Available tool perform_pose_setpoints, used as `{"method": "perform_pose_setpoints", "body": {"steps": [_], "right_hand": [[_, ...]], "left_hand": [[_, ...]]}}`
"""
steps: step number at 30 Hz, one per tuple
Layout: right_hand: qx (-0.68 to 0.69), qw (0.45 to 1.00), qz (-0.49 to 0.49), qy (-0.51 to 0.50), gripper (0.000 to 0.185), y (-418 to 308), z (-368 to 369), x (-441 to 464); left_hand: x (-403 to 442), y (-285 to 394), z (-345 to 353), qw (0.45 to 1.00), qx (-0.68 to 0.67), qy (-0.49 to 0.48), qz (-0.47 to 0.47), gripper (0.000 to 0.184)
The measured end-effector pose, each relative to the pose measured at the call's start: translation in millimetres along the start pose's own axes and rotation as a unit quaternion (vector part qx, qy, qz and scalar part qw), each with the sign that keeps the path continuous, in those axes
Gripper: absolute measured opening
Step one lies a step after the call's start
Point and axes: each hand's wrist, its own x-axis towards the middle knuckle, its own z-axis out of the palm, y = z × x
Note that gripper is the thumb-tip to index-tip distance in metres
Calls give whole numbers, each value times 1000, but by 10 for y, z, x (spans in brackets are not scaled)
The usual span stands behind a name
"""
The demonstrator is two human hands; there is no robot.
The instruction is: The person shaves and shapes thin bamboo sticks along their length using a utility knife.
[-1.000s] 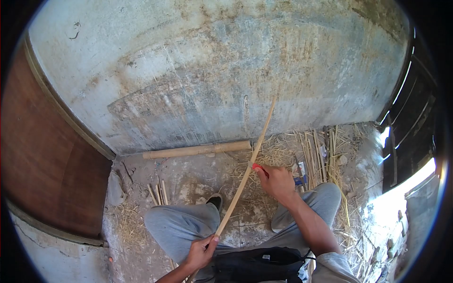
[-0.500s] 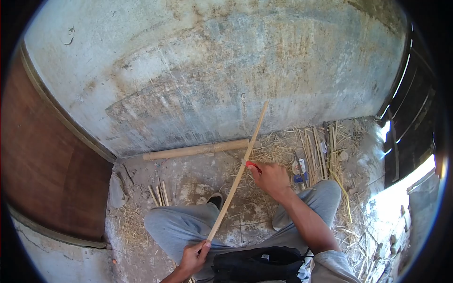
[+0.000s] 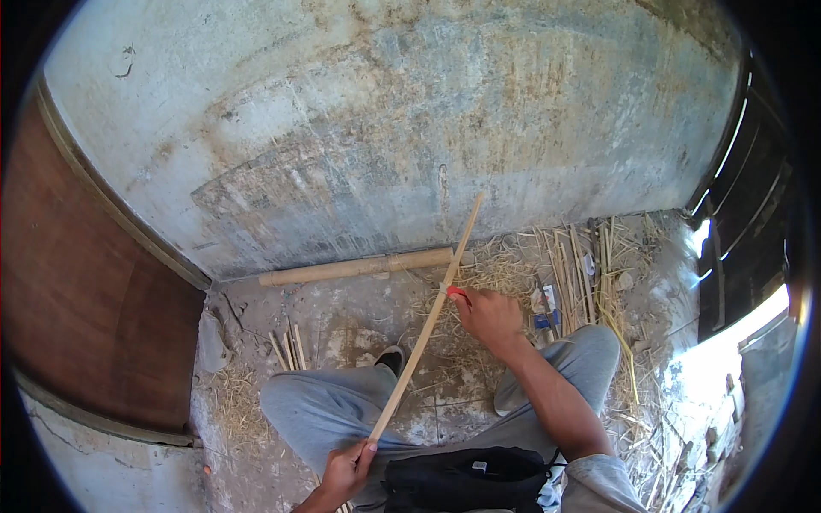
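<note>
A long, pale bamboo strip [image 3: 410,364] slants from my lap up toward the wall. Its lower end is pinched in my left hand [image 3: 344,474], thumb along the strip, beside my left thigh. My right hand [image 3: 494,325] is closed around a small red-handled tool [image 3: 456,292], which touches the strip above its middle. The tool's working end is too small to make out, and most of its handle is hidden by my fingers. Past the tool, the strip's far end sticks up free.
A thick bamboo pole [image 3: 351,268] lies along the foot of the stained wall [image 3: 410,128]. Bamboo strips [image 3: 575,265] and shavings [image 3: 496,263] cover the floor at right. Short strips [image 3: 291,349] stand near my left knee. A black bag [image 3: 466,479] rests on my lap.
The bamboo strip's far end has dropped slightly. My right hand and the red-handled tool have shifted only a little along it; my left hand has moved slightly.
</note>
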Motion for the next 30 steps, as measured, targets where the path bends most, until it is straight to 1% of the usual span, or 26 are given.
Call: {"method": "perform_pose_setpoints", "body": {"steps": [2, 4, 6, 8, 10, 11, 12, 13, 14, 15, 16, 17, 18, 19, 20, 21, 23, 24, 25, 26, 27, 28, 29, 30], "right_hand": [[3, 1000, -2, -1, 34, 1, 8, 3], [7, 1000, -4, -4, 34, -16, -8, 11], [33, 999, 1, -20, 34, -38, -59, 18], [35, 999, -6, -15, 34, -36, -20, 7], [38, 999, -13, -9, 34, -6, 38, 16], [7, 999, 21, -24, 35, 72, 56, 53], [-24, 997, 55, -38, 37, 167, 43, 102], [-11, 993, 115, -21, 40, 367, -64, 202], [3, 984, 176, -4, 43, 503, -178, 272], [6, 983, 181, -3, 43, 450, -262, 258], [59, 979, 190, 37, 44, 380, -369, 250], [109, 972, 194, 78, 46, 332, -423, 268], [109, 973, 190, 78, 46, 284, -408, 271], [173, 966, 181, 61, 46, 214, -376, 231], [236, 955, 174, 42, 46, 155, -347, 183], [236, 956, 173, 37, 46, 115, -317, 147], [285, 944, 161, -27, 44, 74, -266, 138], [285, 945, 158, -25, 44, 63, -252, 140], [330, 929, 160, -47, 44, 48, -233, 132], [374, 911, 161, -70, 43, 27, -220, 123], [374, 911, 157, -70, 43, 5, -218, 125], [404, 897, 165, -71, 42, -18, -216, 122], [432, 882, 175, -73, 41, -47, -224, 119], [432, 882, 173, -73, 41, -85, -241, 111]], "left_hand": [[-4, -15, -4, 1000, 12, 3, 7, 25], [-22, -28, -25, 1000, -19, -14, -16, 23], [-55, -128, -27, 999, -31, -21, -24, 24], [-78, -142, -30, 998, -40, -27, -33, 25], [-77, -71, -58, 1000, -7, -10, -9, 22], [-157, -214, -31, 1000, -7, -10, -9, 22], [-297, -475, 20, 998, 41, -19, 47, 28], [-354, -622, 33, 990, 89, -29, 105, 35], [-390, -512, -12, 989, 92, -31, 107, 35], [-479, -297, -82, 993, 93, -22, 62, 33], [-511, -184, -144, 995, 94, -10, 17, 31], [-480, -201, -181, 995, 95, -8, 19, 31], [-467, -227, -195, 999, 52, 9, 6, 30], [-481, -249, -193, 1000, 7, 27, -10, 29], [-441, -252, -193, 999, 6, 32, -7, 29], [-438, -227, -206, 999, 4, 32, -11, 29], [-348, -123, -258, 996, 1, -10, -90, 30], [-304, -30, -284, 996, -5, -8, -92, 28], [-249, 47, -316, 996, -5, -4, -90, 28], [-195, 117, -348, 998, 9, 0, -64, 23], [-134, 176, -368, 999, 22, 6, -39, 21], [-71, 223, -374, 999, 21, 9, -39, 21], [-4, 262, -366, 1000, 22, 15, -15, 22], [74, 299, -354, 1000, 22, 20, 9, 22]]}}
